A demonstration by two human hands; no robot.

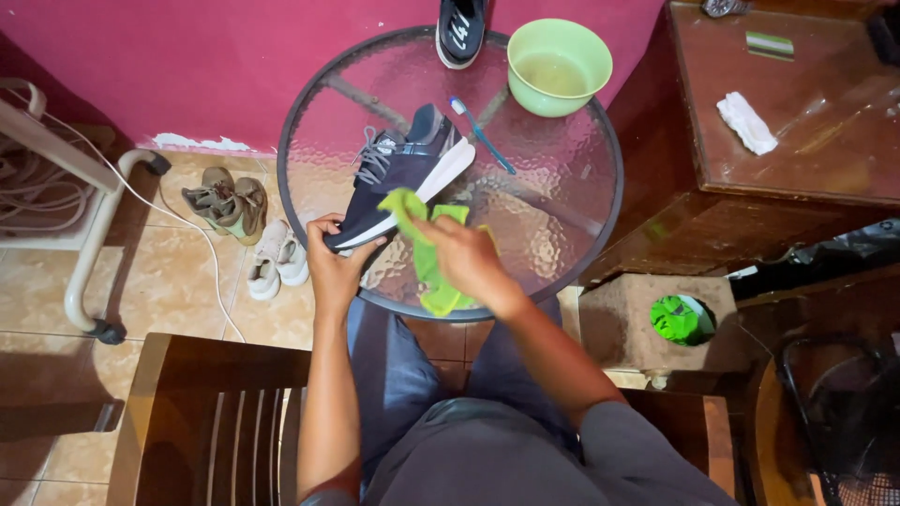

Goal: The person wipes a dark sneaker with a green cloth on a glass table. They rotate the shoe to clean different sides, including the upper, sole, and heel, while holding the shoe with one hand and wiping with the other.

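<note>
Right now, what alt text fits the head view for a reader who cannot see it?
Seen from above, a seated person's left hand steadies a dark sneaker on a round glass table while the right hand presses a green cloth to its white sole. A blue toothbrush and a green bowl of water sit beyond.

Green bowl (559,66) of water and blue toothbrush (482,135) on round glass table (581,187); second dark sneaker (461,30) at far edge; small shoes (246,230) on tiled floor (37,300).
</note>
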